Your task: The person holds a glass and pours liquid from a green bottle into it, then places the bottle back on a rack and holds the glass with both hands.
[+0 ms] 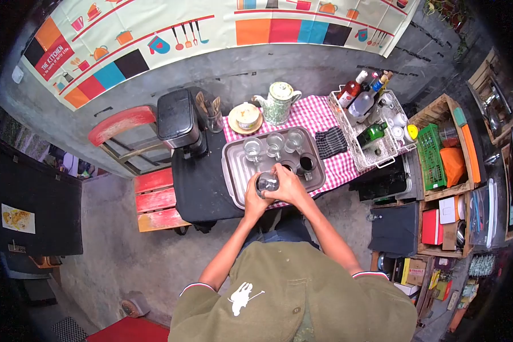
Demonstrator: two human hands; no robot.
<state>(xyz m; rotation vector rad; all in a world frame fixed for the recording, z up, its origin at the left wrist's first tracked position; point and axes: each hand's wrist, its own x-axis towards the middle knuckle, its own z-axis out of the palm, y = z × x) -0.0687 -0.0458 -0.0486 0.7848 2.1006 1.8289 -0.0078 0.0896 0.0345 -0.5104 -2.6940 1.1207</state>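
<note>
Both my hands are closed round a glass cup (267, 182) just above the front edge of a metal tray (234, 185). My left hand (255, 198) grips its left side, and my right hand (289, 187) grips its right side. Three clear glass mugs (252, 149) stand in a row at the back of the tray. At the tray's right sits a mug with dark contents (306, 164). Another dark one (288, 166) is partly hidden behind my right hand.
Behind the tray stand a patterned teapot (278, 105) and a lidded bowl on a plate (246, 117). A dark folded cloth (331, 142) lies right of it, beside a white wire rack (376, 157) with bottles and cups. A black bin-like container (178, 117) stands at left, near a red chair (154, 181).
</note>
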